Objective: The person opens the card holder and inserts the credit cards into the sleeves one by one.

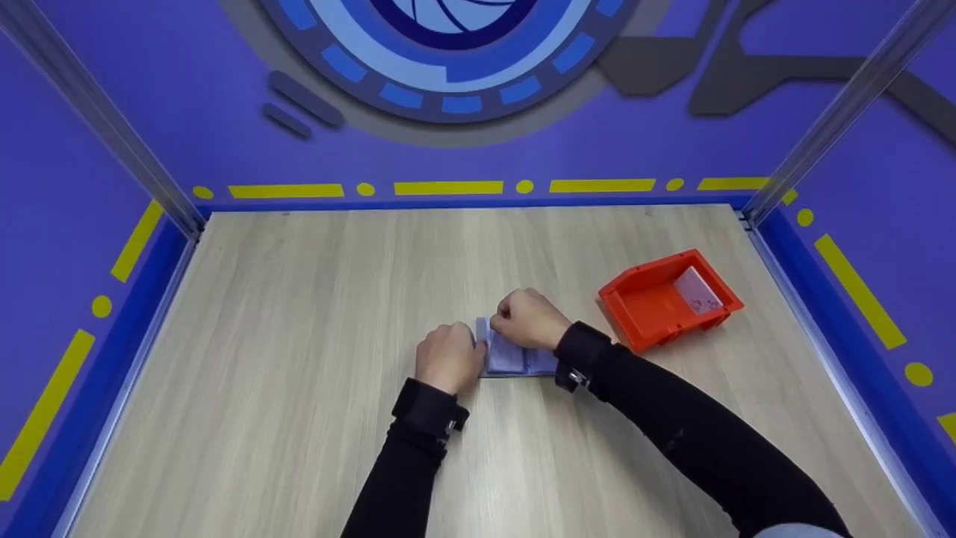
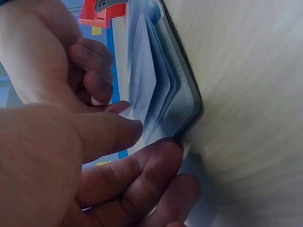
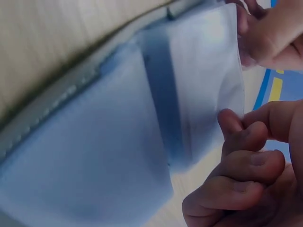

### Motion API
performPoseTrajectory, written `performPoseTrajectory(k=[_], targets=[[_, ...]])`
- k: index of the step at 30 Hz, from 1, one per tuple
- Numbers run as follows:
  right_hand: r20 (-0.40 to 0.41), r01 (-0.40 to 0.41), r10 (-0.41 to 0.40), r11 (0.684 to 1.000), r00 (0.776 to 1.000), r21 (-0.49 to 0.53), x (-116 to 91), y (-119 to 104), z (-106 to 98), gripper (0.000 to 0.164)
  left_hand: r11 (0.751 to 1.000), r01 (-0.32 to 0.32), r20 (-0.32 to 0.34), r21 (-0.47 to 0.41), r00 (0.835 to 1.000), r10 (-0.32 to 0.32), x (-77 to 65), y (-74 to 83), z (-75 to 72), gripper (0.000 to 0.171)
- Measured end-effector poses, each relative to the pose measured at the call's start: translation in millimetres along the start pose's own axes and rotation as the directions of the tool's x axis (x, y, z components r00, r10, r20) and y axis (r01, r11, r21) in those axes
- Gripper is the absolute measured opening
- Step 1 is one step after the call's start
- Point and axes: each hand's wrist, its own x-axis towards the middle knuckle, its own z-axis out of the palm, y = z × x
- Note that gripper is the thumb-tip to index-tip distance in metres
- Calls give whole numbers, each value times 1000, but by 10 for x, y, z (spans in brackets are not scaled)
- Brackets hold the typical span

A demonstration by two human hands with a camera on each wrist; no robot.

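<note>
An open card holder with clear sleeves and a stitched grey-blue cover lies on the table. At its left edge, my left hand grips the cover's corner, fingertips against the outer edge and thumb by the sleeves. My right hand reaches in from the right and pinches the free edge of a sleeve between thumb and index finger, its other fingers curled. In the left wrist view, several sleeves fan apart above the cover. A second sleeve panel lies nearer the right wrist camera.
An orange-red bin stands to the right of the card holder, with a pale pink printed card inside. The wood-grain table is bounded by blue panels at the back and sides.
</note>
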Motion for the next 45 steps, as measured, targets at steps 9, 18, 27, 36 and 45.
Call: performPoseTrajectory(k=[9,18,27,36,45], targets=[[-23,-41,41,999,999,-22,2,-1,-11,29,1000,-12,7,7,1000,12,26,19,3,41],[23,-30,31,999,999,-28,-16,27,15,26,1000,-13,18,-1,1000,13,15,23,13,47],[59,27,-29,999,998,32,-101,60,-32,27,1000,-18,5,1,1000,18,6,30,18,54],[24,80,-82,994,996,70,-269,82,-103,24,1000,15,19,13,1000,-15,1,19,40,61],[45,5,-9,997,999,78,-445,247,-225,24,999,39,48,14,998,-40,13,-3,72,59]])
